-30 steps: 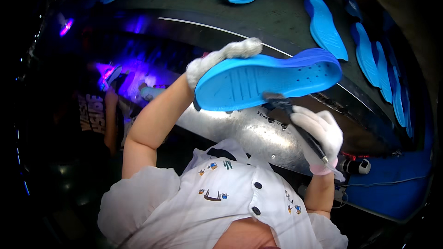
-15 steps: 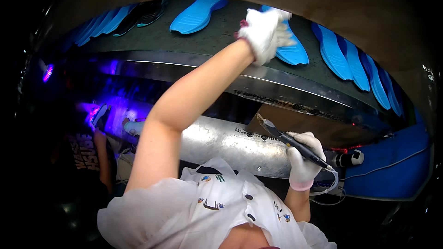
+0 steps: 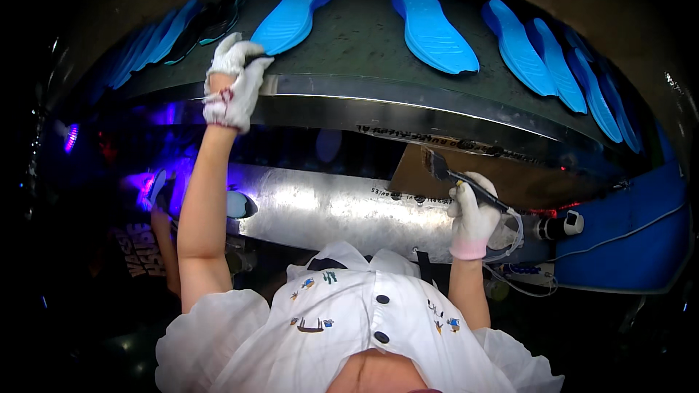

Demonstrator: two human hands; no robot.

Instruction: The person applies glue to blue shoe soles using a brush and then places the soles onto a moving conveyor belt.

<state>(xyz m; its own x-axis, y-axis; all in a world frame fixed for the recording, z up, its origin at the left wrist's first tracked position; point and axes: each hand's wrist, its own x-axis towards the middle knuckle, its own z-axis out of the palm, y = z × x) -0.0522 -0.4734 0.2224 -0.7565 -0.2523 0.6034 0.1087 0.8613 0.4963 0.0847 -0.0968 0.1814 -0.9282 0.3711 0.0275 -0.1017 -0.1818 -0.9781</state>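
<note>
My left hand (image 3: 237,80), in a white glove, is at the near end of a light blue shoe sole (image 3: 295,18) on the dark belt. Its thumb and forefinger are apart, close about the sole's edge; a firm grip does not show. In my gloved right hand (image 3: 475,215) is a black-handled brush (image 3: 466,180) with a thin clear tube at its rear end. The brush's dark bristles point up and to the left, over a brown board (image 3: 411,171). Another blue shoe sole (image 3: 437,33) lies on the belt, right of centre, untouched.
A metal rail (image 3: 364,91) edges the belt (image 3: 349,36). More soles (image 3: 518,51) lie at both sides. Below is a shiny metal shelf (image 3: 320,211) with a small light-blue-topped object (image 3: 237,204). A blue panel (image 3: 619,233) stands at right; another person's arm (image 3: 164,240) shows under purple light at left.
My left hand has moved left from the right-hand sole to the left one, leaving the former on the belt. My right hand still holds the brush, with its tip slightly to the right.
</note>
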